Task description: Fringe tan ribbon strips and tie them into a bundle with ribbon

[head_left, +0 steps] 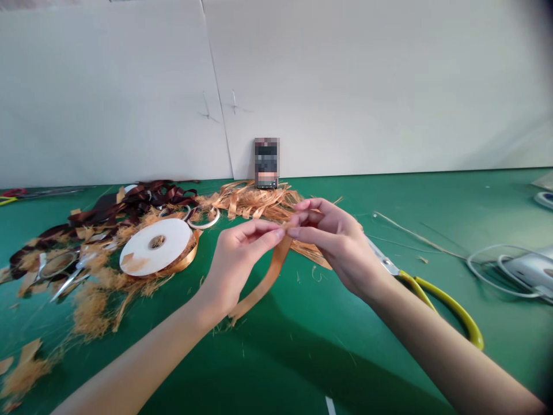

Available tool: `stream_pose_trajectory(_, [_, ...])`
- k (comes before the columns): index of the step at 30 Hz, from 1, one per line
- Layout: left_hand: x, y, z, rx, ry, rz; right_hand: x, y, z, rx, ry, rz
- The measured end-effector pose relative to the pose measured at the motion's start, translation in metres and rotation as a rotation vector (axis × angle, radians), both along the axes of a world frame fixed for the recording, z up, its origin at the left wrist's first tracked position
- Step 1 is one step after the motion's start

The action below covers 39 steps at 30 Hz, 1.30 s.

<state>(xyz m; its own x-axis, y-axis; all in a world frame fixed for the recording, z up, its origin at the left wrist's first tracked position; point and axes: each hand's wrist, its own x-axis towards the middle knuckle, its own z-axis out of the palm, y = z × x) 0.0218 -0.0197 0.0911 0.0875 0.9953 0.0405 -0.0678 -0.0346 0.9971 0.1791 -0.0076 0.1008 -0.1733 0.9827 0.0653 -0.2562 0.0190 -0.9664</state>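
My left hand [242,259]: thumb and fingertips pinching a tan satin ribbon [268,278], which hangs in a loop below my hands. My right hand [334,245]: pinching the same ribbon. Nearby: white ribbon spool [155,246], left; yellow-handled scissors [440,302], right; upright blurred object [266,163], unreadable.
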Motion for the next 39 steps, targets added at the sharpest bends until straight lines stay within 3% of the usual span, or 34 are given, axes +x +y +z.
stream_pose_trajectory(8, [0.0022,-0.0036,-0.0003,0.05,0.001,0.014,-0.0007,0.0001,-0.0001,-0.025,0.016,-0.013])
stream_pose_trajectory(13, [0.0049,-0.0047,0.0016,-0.009,-0.061,0.034,-0.0004,-0.0016,0.0029,-0.047,-0.007,-0.018])
stream_pose_trajectory(26, [0.0026,-0.0027,0.0011,-0.047,-0.24,-0.056,0.0014,-0.0014,0.0022,-0.085,0.023,0.069])
stream_pose_trajectory(34, [0.0033,0.0006,0.0,-0.069,-0.178,-0.018,0.0047,0.0,0.003,-0.086,0.058,0.084])
stream_pose_trajectory(39, [0.0047,-0.0012,0.0003,-0.066,-0.121,0.013,0.0032,-0.0018,0.0063,-0.079,-0.025,0.084])
